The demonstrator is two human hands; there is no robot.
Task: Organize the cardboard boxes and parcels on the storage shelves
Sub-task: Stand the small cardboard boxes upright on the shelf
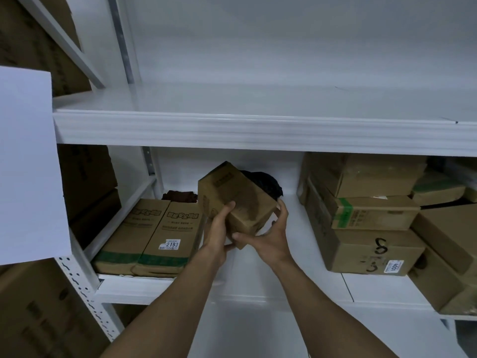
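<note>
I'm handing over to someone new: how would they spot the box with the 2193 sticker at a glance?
Start at the white shelf that runs across the middle and look under it, to the left. Two flat cardboard boxes lie side by side there, each with a green band near the front edge. The 2193 box is the right one of the pair, next to the left hand, and alone has a white sticker.

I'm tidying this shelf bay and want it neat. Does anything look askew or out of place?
Yes. The stack of boxes on the right sits crooked, leaning and overlapping unevenly. A dark bundle lies loose at the back. The small box is tilted, held in both hands.
</note>
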